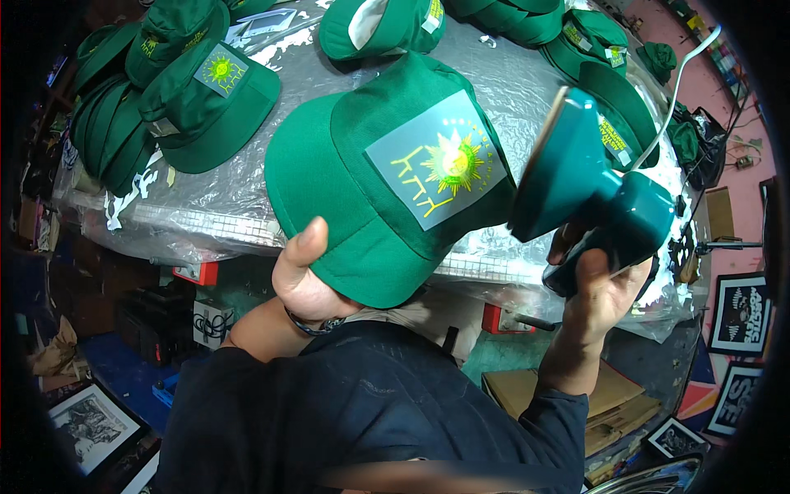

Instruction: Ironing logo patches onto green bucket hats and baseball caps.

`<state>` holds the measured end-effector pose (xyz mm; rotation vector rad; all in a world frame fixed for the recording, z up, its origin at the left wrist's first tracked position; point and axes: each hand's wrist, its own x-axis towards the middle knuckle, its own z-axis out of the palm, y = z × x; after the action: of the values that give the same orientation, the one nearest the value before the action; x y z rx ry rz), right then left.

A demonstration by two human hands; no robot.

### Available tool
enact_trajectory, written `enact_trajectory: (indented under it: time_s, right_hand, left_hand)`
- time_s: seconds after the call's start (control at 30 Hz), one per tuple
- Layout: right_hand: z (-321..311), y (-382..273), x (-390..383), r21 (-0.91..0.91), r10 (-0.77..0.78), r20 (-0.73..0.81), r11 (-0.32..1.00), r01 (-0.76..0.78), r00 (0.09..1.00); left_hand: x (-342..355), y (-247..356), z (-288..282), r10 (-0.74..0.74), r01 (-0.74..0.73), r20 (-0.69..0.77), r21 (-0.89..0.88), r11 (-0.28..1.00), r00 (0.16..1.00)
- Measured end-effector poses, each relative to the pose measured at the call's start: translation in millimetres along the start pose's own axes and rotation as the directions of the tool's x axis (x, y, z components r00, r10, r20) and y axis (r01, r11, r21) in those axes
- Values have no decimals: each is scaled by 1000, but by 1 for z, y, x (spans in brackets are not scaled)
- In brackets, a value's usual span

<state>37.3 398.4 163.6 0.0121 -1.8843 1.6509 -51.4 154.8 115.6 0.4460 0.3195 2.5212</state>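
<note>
My left hand (306,272) grips a green cap (306,160) from underneath, thumb on the brim, fingers hidden behind it. On the cap's front lies a square, pale translucent patch (395,173) with a yellow sunburst emblem and lettering. At the right, my right hand (599,292) is closed on the grip of a glossy dark teal hand-held press (551,173) with a broad flat head and a white cord (675,99). The press head is raised beside the patch, its flat side tilted toward the upper left.
A plastic-covered table (502,86) carries several green caps in piles at left (206,123) and back right (518,20), with white scraps (123,202) among them. Red boxes (197,272), a black case (152,321), cardboard (605,403) and framed pictures (739,313) surround the space below and right.
</note>
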Motion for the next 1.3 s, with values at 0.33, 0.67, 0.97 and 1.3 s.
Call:
enact_trajectory:
  time_s: [0.33,0.67,0.97,1.3]
  right_hand:
    - [9,-2,3,65,-62,-52,996,66,997]
    - [1,-10,2,86,22,-41,996,-18,999]
    - [3,-5,2,33,61,-68,998,-59,996]
    - [7,-8,2,76,87,-39,994,-84,995]
  left_hand:
    - [-5,5,2,-100,101,-52,29,994,994]
    - [-5,8,-7,-138,137,-12,-53,989,990]
    - [-4,8,1,-148,149,-93,-5,989,985]
    - [-4,9,2,-167,165,-102,-22,986,981]
